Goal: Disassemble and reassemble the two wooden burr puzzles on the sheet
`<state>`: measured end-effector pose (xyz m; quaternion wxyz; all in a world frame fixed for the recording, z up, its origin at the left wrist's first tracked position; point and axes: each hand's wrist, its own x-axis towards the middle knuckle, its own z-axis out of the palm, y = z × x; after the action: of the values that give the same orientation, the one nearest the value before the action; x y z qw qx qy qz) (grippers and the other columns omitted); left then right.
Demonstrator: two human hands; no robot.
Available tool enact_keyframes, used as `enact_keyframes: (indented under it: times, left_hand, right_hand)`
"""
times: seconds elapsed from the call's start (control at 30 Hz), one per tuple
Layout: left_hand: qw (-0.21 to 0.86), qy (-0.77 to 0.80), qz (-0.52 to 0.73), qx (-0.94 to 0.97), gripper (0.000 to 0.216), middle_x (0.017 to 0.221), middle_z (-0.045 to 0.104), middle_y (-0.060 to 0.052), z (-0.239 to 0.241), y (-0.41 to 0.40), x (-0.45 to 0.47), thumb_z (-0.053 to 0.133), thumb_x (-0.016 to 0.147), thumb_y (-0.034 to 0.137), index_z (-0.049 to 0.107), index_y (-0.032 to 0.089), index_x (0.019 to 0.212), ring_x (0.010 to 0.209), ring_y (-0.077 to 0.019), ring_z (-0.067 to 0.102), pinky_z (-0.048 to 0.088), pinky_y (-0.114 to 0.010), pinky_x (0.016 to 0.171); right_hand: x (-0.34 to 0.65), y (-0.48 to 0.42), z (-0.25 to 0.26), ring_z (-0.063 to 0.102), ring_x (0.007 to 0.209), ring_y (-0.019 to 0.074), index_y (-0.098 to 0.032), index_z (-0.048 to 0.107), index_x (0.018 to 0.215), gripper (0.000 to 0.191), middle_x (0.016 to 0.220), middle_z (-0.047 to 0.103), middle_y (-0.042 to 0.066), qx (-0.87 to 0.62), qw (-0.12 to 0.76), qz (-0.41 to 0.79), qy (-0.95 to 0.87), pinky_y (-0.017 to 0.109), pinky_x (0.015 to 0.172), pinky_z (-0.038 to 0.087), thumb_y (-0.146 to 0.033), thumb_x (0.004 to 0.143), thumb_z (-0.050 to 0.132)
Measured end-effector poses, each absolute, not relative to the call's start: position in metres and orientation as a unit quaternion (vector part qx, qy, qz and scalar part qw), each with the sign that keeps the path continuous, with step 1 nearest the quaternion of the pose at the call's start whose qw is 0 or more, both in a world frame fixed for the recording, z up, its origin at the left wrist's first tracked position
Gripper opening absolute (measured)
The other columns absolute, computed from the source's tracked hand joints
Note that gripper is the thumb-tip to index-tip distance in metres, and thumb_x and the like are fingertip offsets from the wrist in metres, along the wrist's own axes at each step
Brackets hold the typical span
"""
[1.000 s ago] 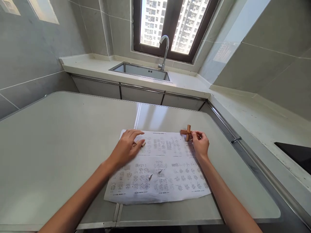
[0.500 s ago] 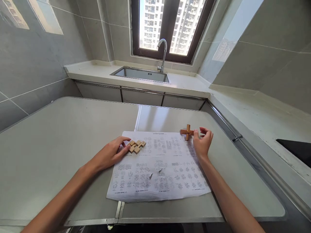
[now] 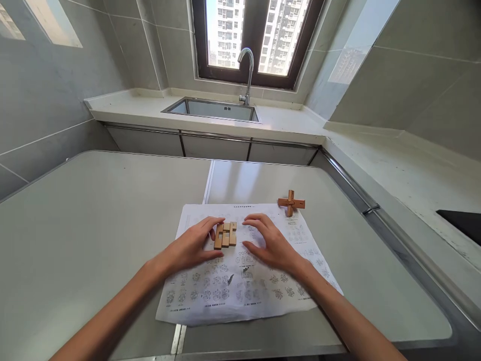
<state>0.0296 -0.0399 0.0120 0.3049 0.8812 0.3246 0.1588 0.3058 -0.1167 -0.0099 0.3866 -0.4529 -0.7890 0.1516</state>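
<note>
Light wooden interlocking puzzle pieces (image 3: 226, 235) lie side by side on a printed paper sheet (image 3: 263, 306). My left hand (image 3: 195, 244) curves around their left side, thumb below and fingers above, spread apart; whether it touches them is hard to tell. To the right of the pieces, my right hand (image 3: 271, 244) rests over the sheet with thumb and fingers apart and nothing between them. A darker wooden cross-shaped puzzle (image 3: 291, 203) sits at the sheet's upper right edge, away from both hands.
The sheet, with rows of small diagrams, lies on a pale folding table (image 3: 112, 210) with a metal seam (image 3: 208, 181). Beyond stands a counter with a sink (image 3: 221, 110) and a tap (image 3: 248, 75) below a window. Another counter (image 3: 406, 165) runs along the right.
My right hand has left the wooden cross and moved left toward the middle of the sheet. The light pieces now lie turned and further right, and my left hand has shifted right with them.
</note>
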Motion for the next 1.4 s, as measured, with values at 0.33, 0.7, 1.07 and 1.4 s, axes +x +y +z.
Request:
enact_keyframes:
  times: [0.33, 0.7, 1.07, 1.4]
  left_hand:
    - [0.353, 0.301, 0.184, 0.866, 0.068, 0.116, 0.07, -0.006, 0.01, -0.037, 0.055, 0.082, 0.085, 0.034, 0.052, 0.027, 0.145, 0.1, -0.0224, 0.069, 0.057, -0.041, 0.095]
    - [0.505, 0.288, 0.314, 0.751, 0.066, 0.139, 0.059, -0.009, 0.005, -0.038, 0.052, 0.084, 0.084, 0.03, 0.054, 0.03, 0.142, 0.113, -0.0244, 0.073, 0.058, -0.045, 0.109]
    - [0.498, 0.292, 0.34, 0.742, 0.061, 0.136, 0.056, -0.009, 0.004, -0.049, 0.059, 0.081, 0.084, 0.021, 0.058, 0.032, 0.14, 0.108, -0.023, 0.074, 0.061, -0.043, 0.104]
    - [0.491, 0.292, 0.345, 0.745, 0.063, 0.134, 0.057, -0.008, 0.001, -0.052, 0.061, 0.082, 0.084, 0.022, 0.057, 0.033, 0.141, 0.106, -0.0224, 0.074, 0.062, -0.043, 0.103]
  right_hand:
    - [0.31, -0.111, -0.015, 0.057, 0.129, 0.0353, -0.03, 0.052, 0.144, 0.065, 0.137, 0.063, 0.013, -0.491, 0.344, 0.203, -0.774, 0.06, 0.109, 0.05, -0.028, 0.087, 0.083]
    - [0.306, -0.112, -0.004, 0.067, 0.113, 0.0238, -0.028, 0.056, 0.135, 0.067, 0.135, 0.059, 0.009, -0.453, 0.52, 0.467, -0.554, 0.045, 0.11, 0.054, -0.037, 0.078, 0.091]
    - [0.301, -0.112, 0.006, 0.066, 0.093, 0.023, -0.028, 0.062, 0.146, 0.072, 0.133, 0.068, 0.014, -0.385, 0.495, 0.676, -0.386, 0.036, 0.074, 0.053, -0.03, 0.076, 0.081]
    - [0.298, -0.113, 0.005, 0.069, 0.087, 0.0201, -0.023, 0.068, 0.126, 0.04, 0.124, 0.072, 0.014, -0.399, 0.491, 0.645, -0.429, 0.032, 0.068, 0.051, -0.052, 0.099, 0.069]
